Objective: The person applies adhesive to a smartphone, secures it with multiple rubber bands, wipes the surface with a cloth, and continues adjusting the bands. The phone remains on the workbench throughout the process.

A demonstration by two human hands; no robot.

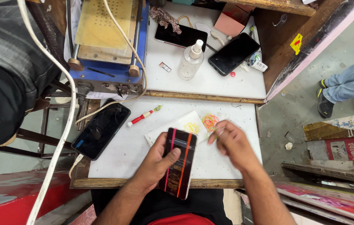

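Head view: the left hand (pixel 157 160) grips a phone (pixel 179 162) whose screen shows pink and orange lines, thumb laid across the glass and fingers wrapped behind it. The phone sits at about 6 o'clock on the white table (pixel 122 152), its long axis running roughly 12 to 6, its lower end hanging past the table edge.

The right hand (pixel 232 143) hovers just beside the phone at its 2 o'clock, fingers loosely curled (blurred, so I cannot tell whether they pinch anything). It is nearest the rubber bands (pixel 210 121) at its 11 o'clock.

A white card (pixel 185 125) lies under the phone's top end. A second, dark phone (pixel 101 130) rests at 9 o'clock, a red-handled tool (pixel 143 116) at 11. Beyond stand a spray bottle (pixel 190 60) and 2 more phones. The left fingers are hidden.
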